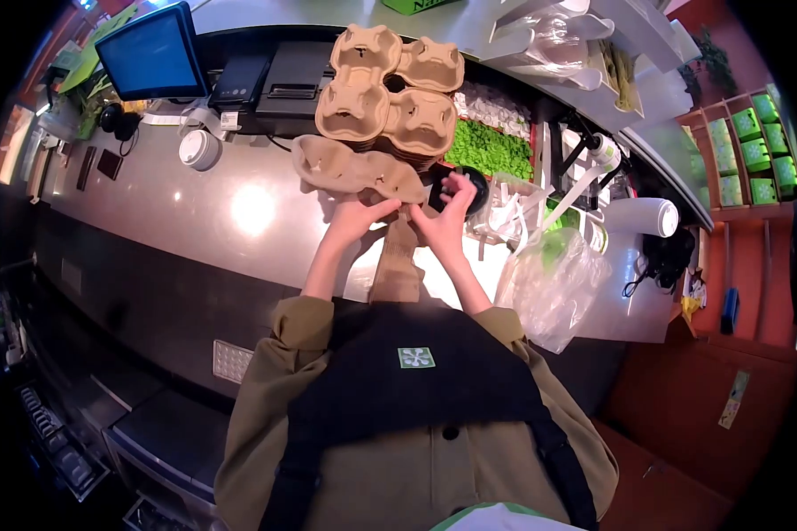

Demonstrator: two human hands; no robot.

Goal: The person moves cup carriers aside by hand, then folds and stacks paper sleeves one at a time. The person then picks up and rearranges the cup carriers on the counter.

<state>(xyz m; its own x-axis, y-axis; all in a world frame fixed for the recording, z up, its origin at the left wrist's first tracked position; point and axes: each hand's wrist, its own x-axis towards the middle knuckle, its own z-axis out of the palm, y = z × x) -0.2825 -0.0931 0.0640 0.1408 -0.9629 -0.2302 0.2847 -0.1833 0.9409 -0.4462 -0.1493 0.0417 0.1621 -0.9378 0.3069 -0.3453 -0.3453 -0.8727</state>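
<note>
Both of my hands are at the near edge of a brown moulded-pulp cup carrier point(359, 168), which tilts in front of the stacked carriers point(390, 93). My left hand point(354, 219) pinches the carrier's lower edge near its middle. On the other side of that spot, my right hand point(443, 219) has its thumb at the carrier's edge, with the other fingers raised and apart beside a round black object point(471, 188). A flat strip of brown cardboard point(397, 265) lies below the hands and reaches to the apron.
A blue-screened monitor point(153, 53), a black printer point(297, 84) and a lidded white cup point(199, 150) are at the left. Bright green filler point(491, 149), a clear plastic bag point(553, 288) and a white cylinder point(642, 216) are at the right.
</note>
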